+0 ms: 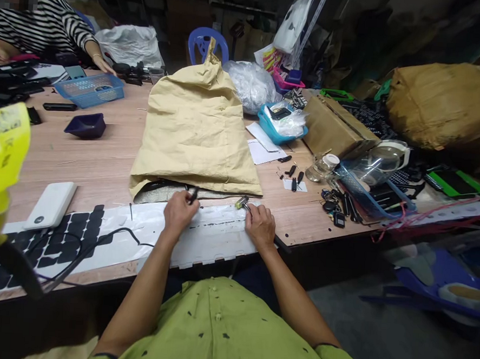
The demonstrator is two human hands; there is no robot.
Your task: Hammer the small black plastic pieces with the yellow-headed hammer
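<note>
- Two hands at work on one white panel [216, 237], which lies flat along the near table edge [326, 231].
- Left hand [180, 212]: closed, pinching a small dark part [193, 195] at the panel's far edge.
- Right hand [260, 227]: fingers curled around a screwdriver [242, 203], tip on the panel.
- Handling, judged: panel thin, light, likely flexible; best held flat by its long edges.
- Room: tan cloth sack [196, 128] just behind; power bank [50, 206] and dark cells [74, 229] to the left; loose keys [332, 204] to the right; near edge overhangs.

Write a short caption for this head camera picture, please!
Left hand pinching a small black part, right hand holding a screwdriver, over a white strip.
</note>
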